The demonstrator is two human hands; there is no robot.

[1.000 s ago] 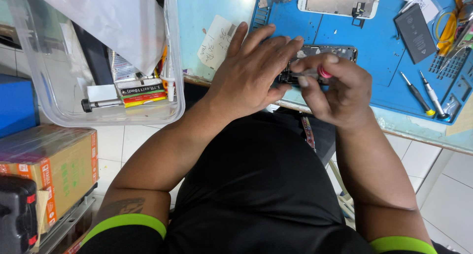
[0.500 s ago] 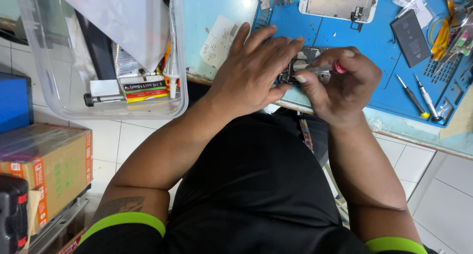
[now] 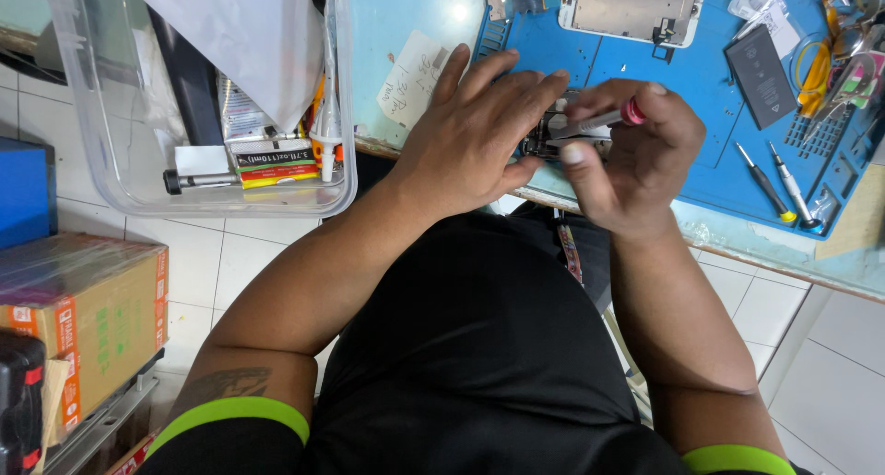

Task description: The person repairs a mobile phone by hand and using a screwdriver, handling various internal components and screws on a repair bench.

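Landmark: blue work mat
Left hand: flat, pressing down the small phone part at the mat's near edge
Right hand: pinching one red-capped screwdriver, lying roughly sideways, tip toward the left hand
Count: two spare screwdrivers on the mat's right side

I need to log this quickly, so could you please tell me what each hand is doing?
Left hand: fingers spread, pressing down the small device.
Right hand: closed on a red-capped screwdriver.

Matt blue mat, clear plastic bin
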